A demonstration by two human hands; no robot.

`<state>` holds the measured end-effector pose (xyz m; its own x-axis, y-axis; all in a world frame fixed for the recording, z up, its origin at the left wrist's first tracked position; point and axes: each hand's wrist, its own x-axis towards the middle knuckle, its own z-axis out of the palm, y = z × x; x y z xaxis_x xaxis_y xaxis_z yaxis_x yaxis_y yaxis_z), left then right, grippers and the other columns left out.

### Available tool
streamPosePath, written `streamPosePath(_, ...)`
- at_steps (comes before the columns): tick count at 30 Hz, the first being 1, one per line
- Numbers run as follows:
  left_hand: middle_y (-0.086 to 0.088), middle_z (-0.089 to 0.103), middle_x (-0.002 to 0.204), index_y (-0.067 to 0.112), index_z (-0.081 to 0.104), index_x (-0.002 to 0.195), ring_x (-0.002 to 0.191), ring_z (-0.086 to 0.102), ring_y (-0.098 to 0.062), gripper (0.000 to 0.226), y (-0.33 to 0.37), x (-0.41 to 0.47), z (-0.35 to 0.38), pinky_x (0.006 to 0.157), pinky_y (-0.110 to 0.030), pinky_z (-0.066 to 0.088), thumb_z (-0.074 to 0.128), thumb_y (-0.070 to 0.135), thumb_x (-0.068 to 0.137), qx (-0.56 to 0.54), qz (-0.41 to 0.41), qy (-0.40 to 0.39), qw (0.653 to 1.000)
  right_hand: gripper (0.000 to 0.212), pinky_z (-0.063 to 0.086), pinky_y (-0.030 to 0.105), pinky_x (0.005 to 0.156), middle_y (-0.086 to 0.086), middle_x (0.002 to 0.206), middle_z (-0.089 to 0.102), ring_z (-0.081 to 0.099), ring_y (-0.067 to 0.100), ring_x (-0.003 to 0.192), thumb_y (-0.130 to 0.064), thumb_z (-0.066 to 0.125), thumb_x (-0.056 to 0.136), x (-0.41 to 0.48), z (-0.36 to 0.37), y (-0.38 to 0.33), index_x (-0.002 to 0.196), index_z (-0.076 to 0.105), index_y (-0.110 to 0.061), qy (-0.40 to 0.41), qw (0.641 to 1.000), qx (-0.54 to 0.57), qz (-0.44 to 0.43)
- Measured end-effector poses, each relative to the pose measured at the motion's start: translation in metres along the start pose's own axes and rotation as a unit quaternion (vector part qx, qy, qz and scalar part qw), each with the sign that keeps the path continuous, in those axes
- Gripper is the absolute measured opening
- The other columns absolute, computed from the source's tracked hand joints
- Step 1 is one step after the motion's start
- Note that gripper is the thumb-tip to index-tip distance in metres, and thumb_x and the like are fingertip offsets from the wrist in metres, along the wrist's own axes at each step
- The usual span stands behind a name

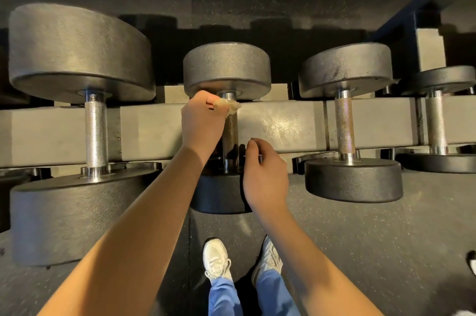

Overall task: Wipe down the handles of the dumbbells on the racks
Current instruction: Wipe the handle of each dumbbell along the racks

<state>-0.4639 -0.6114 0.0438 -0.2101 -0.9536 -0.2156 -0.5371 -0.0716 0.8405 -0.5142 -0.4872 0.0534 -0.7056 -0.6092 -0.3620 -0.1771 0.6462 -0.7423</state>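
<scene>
The rack [278, 125] is the biggest thing in front of me, its long grey rail running from left to right. It is the only holder here: four dumbbells lie across it, each with one head in front of the rail and one behind, the handle bridging it. At the rack's left end sits the largest dumbbell [77, 53], with a bright knurled bar. At the middle of the rail is the middle dumbbell [226, 68], the one I am working on. Just right of it is a similar dumbbell [345, 71] whose bar looks brownish, and at the right end is a smaller one [443, 78], partly cut off. These weights look far too heavy and stiff to shift by rubbing, so I judge there is no need to lift them; only the bar needs touching. My right hand [265, 174] hovers by the front edge of the rail, beside the near end of the bar, fingers loosely curled and, as far as I can see, holding nothing. My left hand [201, 122] is clenched round the far end of the middle handle [230, 130], just under the back head. It pinches a small pale cloth [230, 105] against the metal. The cloth is soft and crumpled and should wrap the bar easily. The knurling should grip it well; the smooth collars may be slicker.
</scene>
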Motion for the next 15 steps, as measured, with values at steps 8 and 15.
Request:
streamPosePath(8,0.003,0.062,0.087,0.018,0.062,0.088,0.073,0.054,-0.004,0.009,-0.016,-0.033,-0.018,0.057,-0.013,0.039,0.070,0.022,0.085,0.083,-0.050,-0.120,0.988,0.032,0.041,0.027,0.073,-0.001,0.101,0.068,0.060,0.014,0.093,-0.034,0.040,0.098,0.000,-0.001,-0.001,0.116,0.064,-0.021,0.003,1.000,0.006,0.002)
streamPosePath(15,0.012,0.055,0.078,0.015,0.063,0.086,0.071,0.052,0.000,0.010,0.000,-0.020,-0.013,0.056,-0.002,0.039,0.068,0.023,0.087,0.009,-0.014,-0.039,0.999,0.031,0.044,0.028,0.077,-0.002,0.100,0.067,0.060,0.013,0.093,-0.032,0.041,0.098,-0.002,-0.002,-0.002,0.114,0.064,-0.021,0.003,1.000,0.025,0.006)
